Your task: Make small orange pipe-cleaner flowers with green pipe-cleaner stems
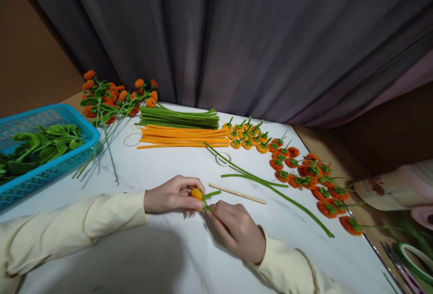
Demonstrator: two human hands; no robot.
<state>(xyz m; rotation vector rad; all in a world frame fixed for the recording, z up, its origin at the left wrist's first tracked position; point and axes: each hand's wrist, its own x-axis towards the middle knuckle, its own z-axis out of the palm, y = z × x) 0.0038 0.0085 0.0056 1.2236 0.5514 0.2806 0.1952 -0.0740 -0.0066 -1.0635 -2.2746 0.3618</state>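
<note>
My left hand (178, 195) pinches a small yellow-orange pumpkin-like piece (197, 194) between thumb and fingers, over the front of the white table. Short green stems stick out of the piece to the right. My right hand (233, 226) is closed at the lower green stem (207, 205), its fingertips pressed together beside the yellow piece. Just beyond my right hand lies a thin wooden stick (237, 193). Long green stems (257, 178) rest behind the stick, partly across a white ring (223, 158).
Bundles of green strips (179, 118) and orange strips (184, 136) lie at the back. Rows of yellow pieces (247, 143) and red-orange pieces (327, 208) sit right. A blue basket (50, 167) holds leaves at left, near orange flowers (151, 102). Green tape (417, 262) is at lower right.
</note>
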